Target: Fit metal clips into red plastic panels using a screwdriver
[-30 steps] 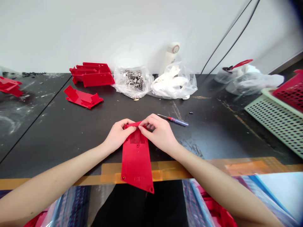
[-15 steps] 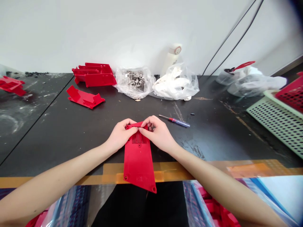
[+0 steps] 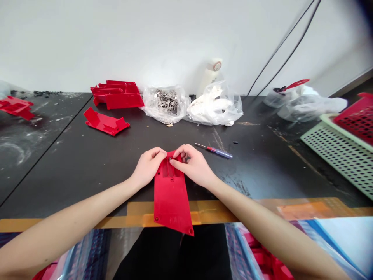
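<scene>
A flat red plastic part (image 3: 172,198) lies over the taped front edge of the black table, its lower end sticking out past the edge. My left hand (image 3: 148,165) pinches its upper left corner between thumb and fingers. At the upper right, my right hand (image 3: 195,163) has its fingers curled on the part's edge and its thumb by a recess. A small dark piece (image 3: 170,158) shows at the top of that recess, beside the right thumb. A screwdriver (image 3: 215,150) with a blue and red handle rests on the table behind my right hand.
Red parts (image 3: 118,95) stand at the back left, with a single red part (image 3: 106,122) before them. Behind are a bag of small metal clips (image 3: 167,102), a bag of white material (image 3: 215,105) and a bottle (image 3: 211,74). A green basket (image 3: 340,151) is at the right.
My left thumb has drawn back left from the recess to the part's upper edge, uncovering the small dark piece. My right hand has hardly moved. The view has shifted slightly.
</scene>
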### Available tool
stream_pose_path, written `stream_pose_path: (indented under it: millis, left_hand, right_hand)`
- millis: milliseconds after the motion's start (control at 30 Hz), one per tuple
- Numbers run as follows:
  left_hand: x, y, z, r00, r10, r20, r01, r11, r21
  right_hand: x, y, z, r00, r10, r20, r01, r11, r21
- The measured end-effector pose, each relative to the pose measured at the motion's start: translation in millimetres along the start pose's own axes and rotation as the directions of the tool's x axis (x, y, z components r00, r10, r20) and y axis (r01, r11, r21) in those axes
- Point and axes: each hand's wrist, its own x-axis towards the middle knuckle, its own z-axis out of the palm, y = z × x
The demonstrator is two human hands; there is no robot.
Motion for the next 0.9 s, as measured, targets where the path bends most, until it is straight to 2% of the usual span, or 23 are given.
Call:
stream_pose_path:
  millis: [100,167,200,267,367,433,467,500,567,633,700,800,900]
  left_hand:
    - [-1.9,1.6,0.3,0.999,0.000,0.052,0.002,1.000,-0.029]
    - [-2.5,2.7,-0.2,0.996,-0.024,0.084,0.029,0.997,-0.065]
    - [-2.6,3.3,-0.7,0.994,-0.040,0.097,0.048,0.995,-0.083]
    - [-2.8,4.2,-1.9,0.991,-0.070,0.115,0.084,0.990,-0.116]
    - [-3.2,4.8,-3.0,0.987,-0.101,0.127,0.119,0.982,-0.148]
    - [-3.5,4.9,-2.7,0.985,-0.111,0.130,0.131,0.979,-0.159]
    - [-3.7,4.9,-2.4,0.985,-0.114,0.130,0.134,0.978,-0.160]
    - [-3.8,5.0,-2.1,0.985,-0.115,0.127,0.135,0.978,-0.160]
    - [-3.8,5.3,-1.6,0.986,-0.117,0.118,0.134,0.979,-0.154]
    - [-3.6,5.3,-1.8,0.987,-0.115,0.114,0.131,0.981,-0.143]
    - [-3.2,4.7,-2.4,0.986,-0.112,0.120,0.128,0.983,-0.132]
    - [-2.3,2.6,-3.0,0.985,-0.103,0.136,0.120,0.985,-0.123]
    - [-1.0,-0.2,-2.6,0.986,-0.093,0.139,0.110,0.986,-0.122]
  right_hand:
    - [2.2,2.0,-4.6,0.998,-0.040,0.040,0.041,0.999,-0.007]
    - [7.7,4.1,-14.0,0.998,-0.060,0.020,0.060,0.998,-0.026]
    - [12.0,5.4,-21.6,0.998,-0.061,-0.022,0.060,0.997,-0.046]
    - [23.7,8.0,-43.3,0.983,-0.048,-0.179,0.029,0.994,-0.105]
    - [46.4,9.9,-88.7,0.901,-0.044,-0.431,-0.068,0.968,-0.240]
    - [64.3,10.5,-120.3,0.838,-0.074,-0.540,-0.144,0.925,-0.351]
    - [74.2,11.5,-134.2,0.827,-0.081,-0.556,-0.185,0.896,-0.405]
    - [84.6,13.4,-146.0,0.824,-0.074,-0.562,-0.231,0.862,-0.452]
    - [106.2,20.1,-162.3,0.863,-0.004,-0.504,-0.308,0.788,-0.533]
    - [127.0,30.2,-169.0,0.910,0.112,-0.398,-0.355,0.708,-0.611]
    - [145.0,40.9,-169.1,0.930,0.219,-0.293,-0.365,0.633,-0.683]
    - [165.1,52.3,-164.3,0.921,0.330,-0.208,-0.364,0.535,-0.762]
    - [177.4,57.7,-160.4,0.899,0.393,-0.194,-0.374,0.457,-0.807]
